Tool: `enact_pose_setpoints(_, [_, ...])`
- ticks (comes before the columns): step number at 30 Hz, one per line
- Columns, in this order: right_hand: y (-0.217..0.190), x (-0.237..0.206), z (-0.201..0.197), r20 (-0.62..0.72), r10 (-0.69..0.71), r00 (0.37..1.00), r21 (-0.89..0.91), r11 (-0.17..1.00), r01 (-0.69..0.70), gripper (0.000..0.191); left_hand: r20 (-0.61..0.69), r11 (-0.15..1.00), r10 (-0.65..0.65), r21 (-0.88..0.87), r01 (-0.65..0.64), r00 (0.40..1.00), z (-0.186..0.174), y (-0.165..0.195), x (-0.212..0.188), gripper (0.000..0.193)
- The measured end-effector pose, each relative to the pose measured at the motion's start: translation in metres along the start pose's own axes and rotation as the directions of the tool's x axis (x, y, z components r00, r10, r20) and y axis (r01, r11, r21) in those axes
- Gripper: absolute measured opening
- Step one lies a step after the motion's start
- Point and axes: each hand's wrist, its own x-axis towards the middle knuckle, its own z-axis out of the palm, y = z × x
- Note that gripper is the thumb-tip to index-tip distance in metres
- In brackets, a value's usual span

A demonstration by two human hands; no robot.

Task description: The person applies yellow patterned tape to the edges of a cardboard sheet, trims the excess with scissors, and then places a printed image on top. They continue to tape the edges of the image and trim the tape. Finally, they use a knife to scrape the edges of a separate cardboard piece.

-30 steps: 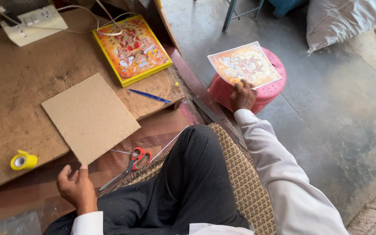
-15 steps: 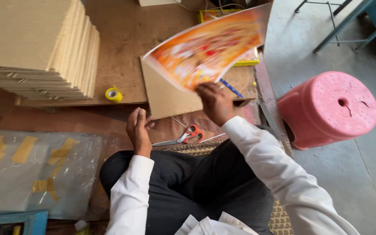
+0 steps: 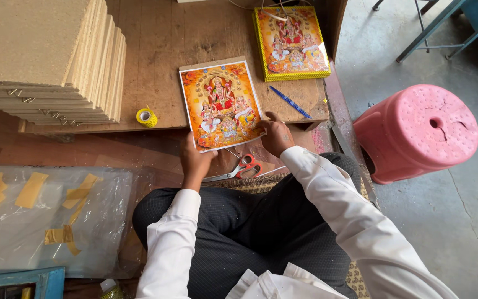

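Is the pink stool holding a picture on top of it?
No, the pink stool has a bare top, and the colourful picture lies on a board on the wooden table under both hands.
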Motion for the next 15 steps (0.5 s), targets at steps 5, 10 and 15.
enact_pose_setpoints(5, [-0.002, 0.001, -0.007, 0.044, 0.222, 0.974, 0.12, 0.967, -0.226, 0.05, -0.024, 0.972, 0.2, 0.134, -0.195, 0.98, 0.006, 0.013, -0.003, 0.085])
enact_pose_setpoints(10, [0.0, 0.007, -0.005, 0.022, 0.253, 0.967, 0.158, 0.954, -0.254, 0.045, -0.048, 0.975, 0.151, 0.172, -0.141, 0.987, 0.011, 0.009, 0.0, 0.066])
enact_pose_setpoints(15, [-0.005, 0.003, 0.0, 0.005, 0.215, 0.977, 0.159, 0.964, -0.213, 0.039, -0.061, 0.953, 0.164, 0.268, -0.142, 0.985, 0.003, 0.008, 0.016, 0.052])
